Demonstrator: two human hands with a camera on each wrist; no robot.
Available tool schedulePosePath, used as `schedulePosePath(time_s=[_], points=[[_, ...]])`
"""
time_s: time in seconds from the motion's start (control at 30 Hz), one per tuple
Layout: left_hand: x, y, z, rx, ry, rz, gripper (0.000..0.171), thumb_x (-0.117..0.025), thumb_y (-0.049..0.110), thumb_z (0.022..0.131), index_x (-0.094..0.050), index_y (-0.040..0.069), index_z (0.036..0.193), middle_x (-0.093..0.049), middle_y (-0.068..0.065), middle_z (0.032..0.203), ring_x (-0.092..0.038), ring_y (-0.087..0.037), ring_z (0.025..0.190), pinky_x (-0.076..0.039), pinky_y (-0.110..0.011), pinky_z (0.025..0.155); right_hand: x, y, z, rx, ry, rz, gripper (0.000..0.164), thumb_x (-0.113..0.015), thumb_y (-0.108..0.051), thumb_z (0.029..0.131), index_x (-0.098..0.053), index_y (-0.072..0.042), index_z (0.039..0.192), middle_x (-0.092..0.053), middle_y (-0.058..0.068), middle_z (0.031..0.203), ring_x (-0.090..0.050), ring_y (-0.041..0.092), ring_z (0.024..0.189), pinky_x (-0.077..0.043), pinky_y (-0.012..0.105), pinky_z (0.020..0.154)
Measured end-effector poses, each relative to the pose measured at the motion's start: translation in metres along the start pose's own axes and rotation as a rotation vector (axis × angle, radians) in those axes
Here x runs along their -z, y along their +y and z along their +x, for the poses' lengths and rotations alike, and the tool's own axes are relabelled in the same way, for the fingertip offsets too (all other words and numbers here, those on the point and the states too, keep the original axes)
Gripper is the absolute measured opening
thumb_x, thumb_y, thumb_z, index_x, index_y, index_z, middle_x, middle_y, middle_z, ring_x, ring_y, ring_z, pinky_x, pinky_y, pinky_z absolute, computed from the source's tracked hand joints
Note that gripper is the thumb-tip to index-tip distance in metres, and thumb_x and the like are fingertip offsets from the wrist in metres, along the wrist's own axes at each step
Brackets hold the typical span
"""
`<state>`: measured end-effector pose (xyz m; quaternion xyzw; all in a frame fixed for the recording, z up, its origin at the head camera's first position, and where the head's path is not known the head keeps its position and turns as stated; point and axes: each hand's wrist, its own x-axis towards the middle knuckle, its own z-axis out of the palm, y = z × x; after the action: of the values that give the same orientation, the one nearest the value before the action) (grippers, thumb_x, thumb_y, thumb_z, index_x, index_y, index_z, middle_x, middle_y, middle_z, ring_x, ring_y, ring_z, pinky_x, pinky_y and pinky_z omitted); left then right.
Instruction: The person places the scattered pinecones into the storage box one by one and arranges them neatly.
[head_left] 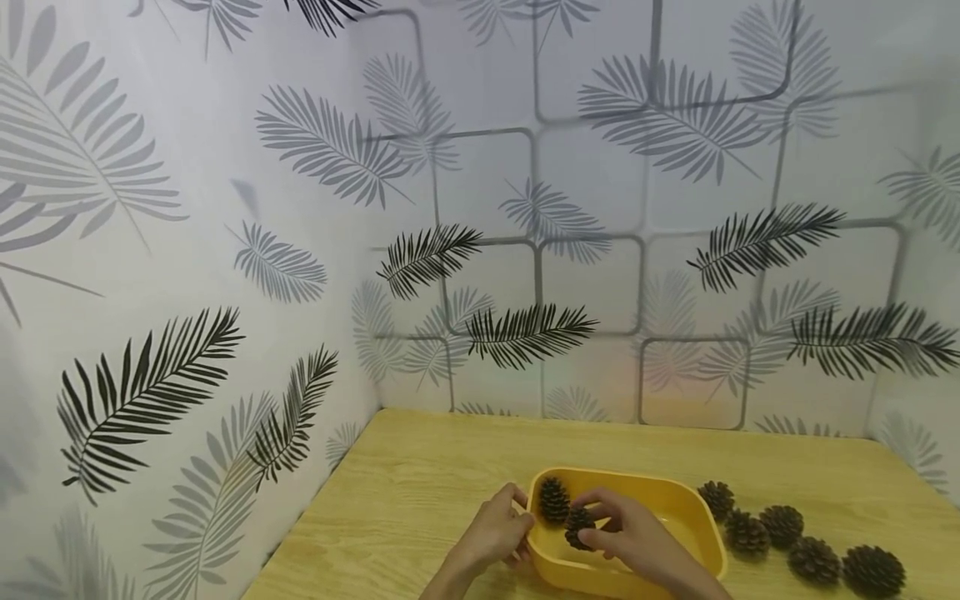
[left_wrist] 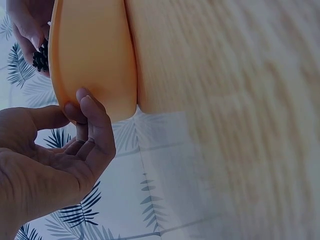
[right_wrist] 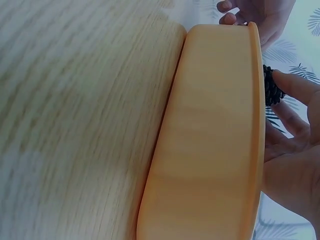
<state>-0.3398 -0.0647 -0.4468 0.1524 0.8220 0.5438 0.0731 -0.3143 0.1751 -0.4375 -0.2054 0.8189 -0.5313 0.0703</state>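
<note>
A yellow plastic tub with rounded corners and low walls stands on the table. My left hand grips its left end, thumb and curled fingers at the rim, as the left wrist view also shows. Inside the tub, my right hand pinches a dark brown pine cone between thumb and fingers. Another pine cone sits in the tub's back left corner, close to the held one. In the right wrist view, the tub's wall hides the lower part of the held pine cone.
Several pine cones lie on the wooden table along the tub's right side. Behind and left of the table are pale walls with a leaf pattern.
</note>
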Motion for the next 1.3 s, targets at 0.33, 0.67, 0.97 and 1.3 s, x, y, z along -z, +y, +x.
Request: schedulePosePath(time_s=[0.33, 0.67, 0.97, 1.3], points=[[0.0, 0.003, -0.001, 0.0, -0.001, -0.006, 0.014, -0.059, 0.003, 0.1, -0.054, 0.0, 0.113, -0.064, -0.009, 0.066, -0.061, -0.014, 0.049, -0.054, -0.026, 0.042, -0.004, 0.009, 0.011, -0.022, -0.047, 0.003, 0.034, -0.071, -0.01, 0.098, -0.061, 0.004, 0.128, -0.07, 0.02, 0.118, -0.07, 0.027, 0.085, -0.059, 0.041, 0.065], [0.0, 0.002, 0.0, 0.001, -0.003, -0.007, 0.015, -0.059, 0.004, 0.101, -0.054, 0.0, 0.114, -0.065, -0.009, 0.067, -0.064, -0.016, 0.051, -0.053, -0.026, 0.042, -0.009, 0.011, 0.017, 0.03, -0.136, -0.025, 0.026, -0.069, -0.005, 0.098, -0.064, 0.004, 0.122, -0.069, 0.025, 0.117, -0.07, 0.036, 0.098, -0.059, 0.045, 0.072], [0.001, 0.002, 0.001, 0.008, -0.017, -0.023, 0.014, -0.06, 0.005, 0.101, -0.054, 0.001, 0.114, -0.065, -0.01, 0.069, -0.062, -0.014, 0.05, -0.054, -0.025, 0.043, -0.012, 0.009, 0.018, 0.063, -0.158, -0.045, 0.019, -0.067, -0.004, 0.099, -0.066, 0.003, 0.116, -0.069, 0.027, 0.117, -0.069, 0.042, 0.101, -0.06, 0.053, 0.078], [0.001, 0.002, -0.002, 0.003, -0.011, -0.013, 0.015, -0.06, 0.004, 0.101, -0.054, 0.0, 0.114, -0.065, -0.01, 0.067, -0.06, -0.013, 0.049, -0.055, -0.027, 0.043, -0.014, 0.011, 0.019, 0.056, -0.158, -0.037, 0.018, -0.067, -0.004, 0.099, -0.066, 0.004, 0.115, -0.07, 0.024, 0.117, -0.069, 0.041, 0.102, -0.06, 0.053, 0.079]])
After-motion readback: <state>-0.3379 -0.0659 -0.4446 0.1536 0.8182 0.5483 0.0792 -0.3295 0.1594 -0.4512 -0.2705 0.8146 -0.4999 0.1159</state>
